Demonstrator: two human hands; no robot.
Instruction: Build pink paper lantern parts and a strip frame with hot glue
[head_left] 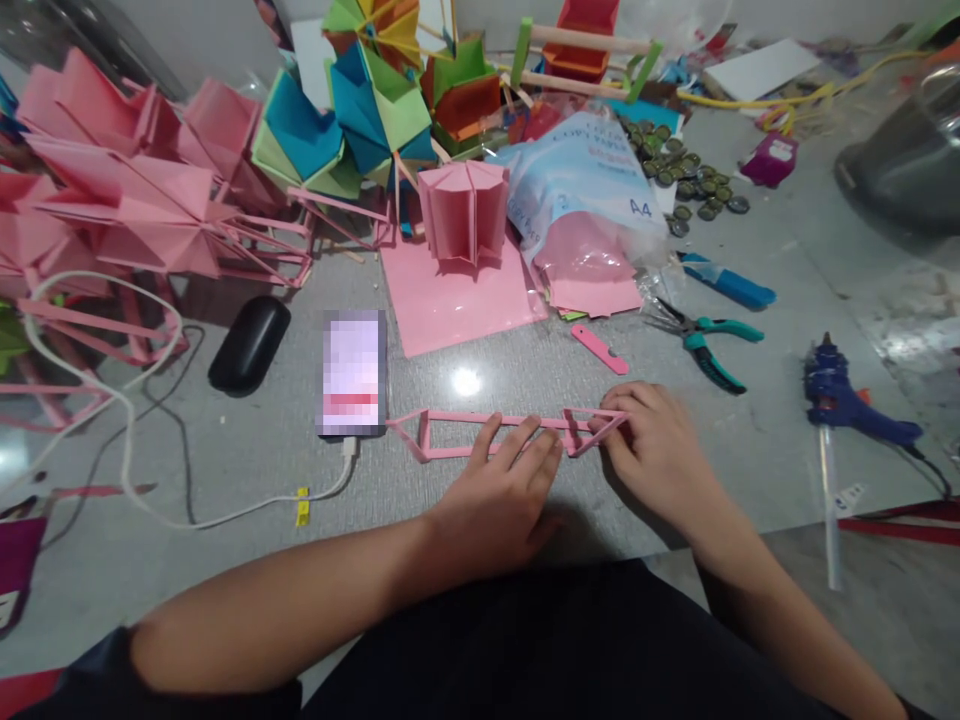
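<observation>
A long, narrow pink stick frame (456, 453) with pointed ends lies on the grey table in front of me. My left hand (501, 500) rests palm down across its middle, fingers spread over the bars and thumb stretched away from them. At the frame's right tip, my right hand (651, 455) has its fingers closed around the end, and the fingertips are partly hidden. Just beyond the right hand is a small pink flat tool (599, 349). The frame's left tip comes close to a lit phone (352, 372), its screen blurred.
Behind stand a folded pink paper piece (465, 215) on a pink sheet (465, 310), a copy paper bag (577, 185) and several paper models (135, 190). Pliers (705, 340), a blue-handled tool (727, 281) and a glue gun (847, 390) lie right. A black case (249, 345) and white cable (247, 505) lie left.
</observation>
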